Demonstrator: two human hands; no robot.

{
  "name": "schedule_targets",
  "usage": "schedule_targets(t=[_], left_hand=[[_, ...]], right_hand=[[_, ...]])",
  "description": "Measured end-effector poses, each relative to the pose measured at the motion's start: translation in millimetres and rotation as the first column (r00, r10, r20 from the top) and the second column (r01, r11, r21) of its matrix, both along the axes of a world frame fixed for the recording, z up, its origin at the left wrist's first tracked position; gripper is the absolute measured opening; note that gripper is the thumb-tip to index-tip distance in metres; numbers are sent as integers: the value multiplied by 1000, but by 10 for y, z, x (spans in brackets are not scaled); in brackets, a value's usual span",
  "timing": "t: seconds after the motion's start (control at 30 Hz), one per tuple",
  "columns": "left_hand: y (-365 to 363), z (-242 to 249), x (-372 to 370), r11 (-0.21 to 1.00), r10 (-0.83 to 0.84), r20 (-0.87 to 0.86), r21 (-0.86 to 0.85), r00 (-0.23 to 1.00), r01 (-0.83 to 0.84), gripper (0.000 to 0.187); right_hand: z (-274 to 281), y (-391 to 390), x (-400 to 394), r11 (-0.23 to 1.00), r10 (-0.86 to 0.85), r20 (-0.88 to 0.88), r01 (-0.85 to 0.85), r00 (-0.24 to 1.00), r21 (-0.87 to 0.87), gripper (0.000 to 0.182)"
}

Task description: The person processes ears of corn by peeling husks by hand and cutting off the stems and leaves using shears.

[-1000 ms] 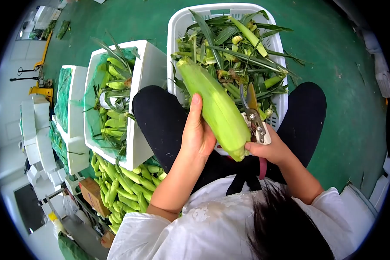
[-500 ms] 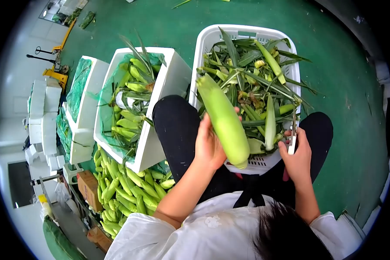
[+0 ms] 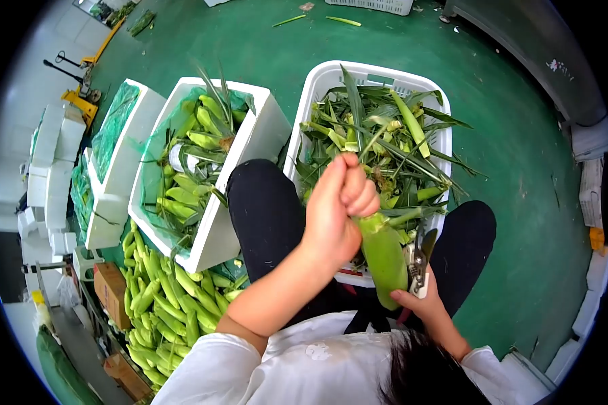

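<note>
Between my hands, over my lap, is a green ear of corn in its husk. My left hand is closed in a fist at the ear's upper end, with a thin leaf or husk strip sticking up from it. My right hand holds white-handled pruning shears, and its thumb rests on the ear's lower end. Just beyond my hands stands a white basket full of husks and long leaves.
Left of my knee, a white foam box lined with green net holds corn. A pile of corn ears lies below it. More foam boxes and a yellow pallet jack are farther left. A metal machine stands at upper right.
My left hand has moved from under the ear to its top and closed. The ear has shifted down and right, against my right hand. The view has shifted slightly.
</note>
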State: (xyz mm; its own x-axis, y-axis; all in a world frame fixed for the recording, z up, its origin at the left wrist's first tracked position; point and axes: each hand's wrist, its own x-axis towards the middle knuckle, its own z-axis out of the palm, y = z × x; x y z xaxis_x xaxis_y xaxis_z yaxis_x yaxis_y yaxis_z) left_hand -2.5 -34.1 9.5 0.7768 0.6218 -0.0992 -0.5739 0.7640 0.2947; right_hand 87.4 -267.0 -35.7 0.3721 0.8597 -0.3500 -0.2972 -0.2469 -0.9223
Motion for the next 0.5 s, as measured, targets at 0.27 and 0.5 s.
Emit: schedule_targets(t=[0.27,0.5], left_hand=[[348,-458,174,-199,625,-673,353,396,914,40],[-218,206,-535,191,160,-469,878,869,438,71]], right_hand=[[167,-377,158,967,-253,-97,250,963,-43,80],[86,255,129,981,-126,401,55,907,184,73]])
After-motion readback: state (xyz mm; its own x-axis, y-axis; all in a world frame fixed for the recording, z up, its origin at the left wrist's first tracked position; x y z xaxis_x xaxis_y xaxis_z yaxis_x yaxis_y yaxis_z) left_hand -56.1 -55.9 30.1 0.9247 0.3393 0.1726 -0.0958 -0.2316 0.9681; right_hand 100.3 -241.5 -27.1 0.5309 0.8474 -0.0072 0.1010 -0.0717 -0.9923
